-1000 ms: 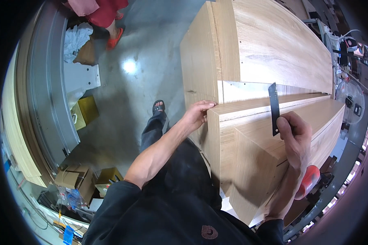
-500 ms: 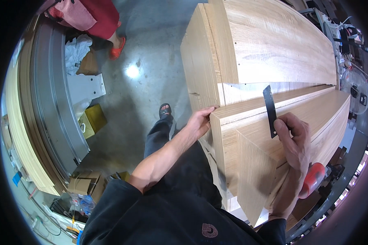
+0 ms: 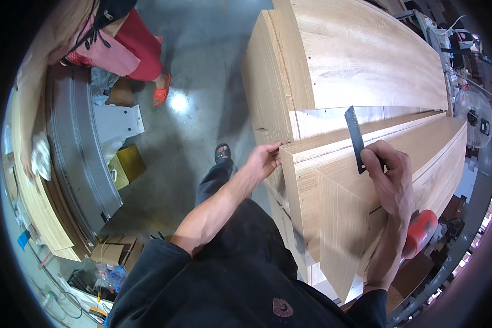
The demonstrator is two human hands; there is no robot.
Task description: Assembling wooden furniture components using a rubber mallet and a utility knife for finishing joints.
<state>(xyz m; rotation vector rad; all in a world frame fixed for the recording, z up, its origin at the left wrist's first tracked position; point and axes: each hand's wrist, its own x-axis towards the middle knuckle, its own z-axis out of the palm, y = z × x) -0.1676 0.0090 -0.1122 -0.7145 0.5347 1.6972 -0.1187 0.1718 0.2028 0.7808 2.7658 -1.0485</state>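
Head view, looking down past a dark shirt (image 3: 224,273): the right hand (image 3: 385,167) is pinching the lower end of a black flat blade (image 3: 353,131) between thumb and bent fingers. That blade sits over the light wood cabinet (image 3: 333,158), tilted, its free end up by the gap under the cabinet's big upper panel (image 3: 372,60). Can't tell if it's actually touching the wood. Left hand (image 3: 263,163) is at the cabinet's near left corner, fingers bent and fingertips on the edge; can't tell if they're pinching anything there. Just right of the cabinet, beside the right forearm, is a red rounded thing (image 3: 421,234), kind unclear.

Left of the cabinet, down on the grey floor (image 3: 191,131), there's the wearer's foot in a dark sandal (image 3: 222,152). Further left of it you get a yellowish box (image 3: 128,165), a long grey metal panel (image 3: 87,147) and some pale boards (image 3: 44,218). Another person in a red skirt (image 3: 142,44) is off the cabinet's far left, arm over those boards, with something whitish (image 3: 41,157) at the blurry hand. Past the cabinet's right end stands a clear fan (image 3: 473,121).
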